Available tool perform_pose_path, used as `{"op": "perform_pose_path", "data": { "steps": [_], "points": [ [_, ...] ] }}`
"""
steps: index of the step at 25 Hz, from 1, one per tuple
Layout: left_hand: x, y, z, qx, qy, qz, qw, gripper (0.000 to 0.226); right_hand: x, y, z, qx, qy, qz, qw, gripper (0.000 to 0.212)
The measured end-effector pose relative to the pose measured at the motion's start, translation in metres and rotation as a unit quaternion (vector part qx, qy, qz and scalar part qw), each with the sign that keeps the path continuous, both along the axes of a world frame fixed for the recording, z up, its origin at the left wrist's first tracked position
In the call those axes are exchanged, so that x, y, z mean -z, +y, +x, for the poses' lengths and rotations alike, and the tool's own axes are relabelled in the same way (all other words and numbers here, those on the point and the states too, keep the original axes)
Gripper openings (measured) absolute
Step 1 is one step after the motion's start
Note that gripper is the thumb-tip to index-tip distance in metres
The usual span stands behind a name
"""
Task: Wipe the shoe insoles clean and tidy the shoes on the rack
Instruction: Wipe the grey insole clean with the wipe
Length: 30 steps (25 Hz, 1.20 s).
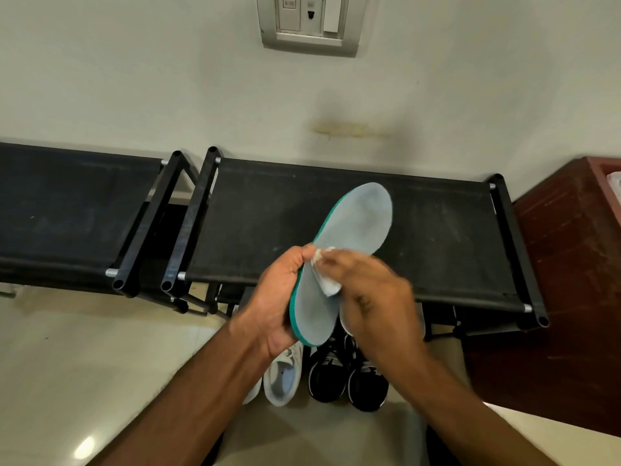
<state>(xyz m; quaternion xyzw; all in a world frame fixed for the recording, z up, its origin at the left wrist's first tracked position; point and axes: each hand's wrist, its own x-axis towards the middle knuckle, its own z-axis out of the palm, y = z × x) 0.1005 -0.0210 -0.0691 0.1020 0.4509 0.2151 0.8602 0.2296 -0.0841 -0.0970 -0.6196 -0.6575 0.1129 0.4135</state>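
With the left hand point(275, 297) gripping the grey insole point(342, 250) by its heel above the shoe rack point(437, 237), the right hand point(376, 290), pinching a white wipe point(326, 280), should stroke firmly heel to toe.

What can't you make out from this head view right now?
- Right hand fingers: motion-blurred on the white wipe.
- Insole underside: faces away.
- White shoe and black shoes: toes hidden by both hands; left hand holds the insole.
- Lower rack shelves: covered by the rack top.
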Motion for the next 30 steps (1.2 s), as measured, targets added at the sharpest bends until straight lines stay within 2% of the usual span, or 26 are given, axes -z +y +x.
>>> {"op": "perform_pose_path", "data": {
  "steps": [3,5,8,9,10,13,15,20,26,30],
  "points": [
    [0.002,0.006,-0.005,-0.029,-0.008,-0.027,0.999,0.043,-0.01,-0.011,-0.02,-0.091,0.077,-0.033,0.992,0.037],
    [0.004,0.011,-0.01,-0.034,0.002,-0.024,0.999,0.045,-0.017,-0.017,-0.023,-0.142,0.164,-0.074,0.973,0.042],
    [0.006,0.014,-0.012,-0.033,0.018,-0.007,0.999,0.045,-0.035,-0.028,-0.025,-0.186,0.361,-0.179,0.896,0.035],
    [0.006,0.012,-0.011,-0.028,0.014,-0.01,0.999,0.045,-0.039,-0.029,-0.022,-0.166,0.409,-0.201,0.875,0.034],
    [0.005,0.01,-0.008,-0.027,0.002,-0.02,0.999,0.043,-0.042,-0.029,-0.018,-0.123,0.429,-0.21,0.87,0.036],
    [0.014,0.006,-0.003,-0.026,0.015,0.037,0.999,0.028,-0.032,-0.025,0.007,0.044,0.395,-0.202,0.895,0.045],
    [0.021,0.003,-0.002,-0.018,0.056,0.099,0.993,0.028,-0.022,-0.024,0.019,0.083,0.379,-0.229,0.893,0.046],
    [0.022,-0.014,-0.005,0.013,0.093,0.147,0.985,0.034,-0.015,-0.027,0.018,0.063,0.439,-0.33,0.834,0.044],
    [0.016,-0.036,-0.011,0.025,0.12,0.149,0.981,0.031,-0.025,-0.047,0.013,0.054,0.401,-0.346,0.846,0.041],
    [0.007,-0.053,-0.022,0.065,0.151,0.166,0.972,0.019,-0.033,-0.066,0.014,0.054,0.383,-0.364,0.847,0.04]
  ]
}}
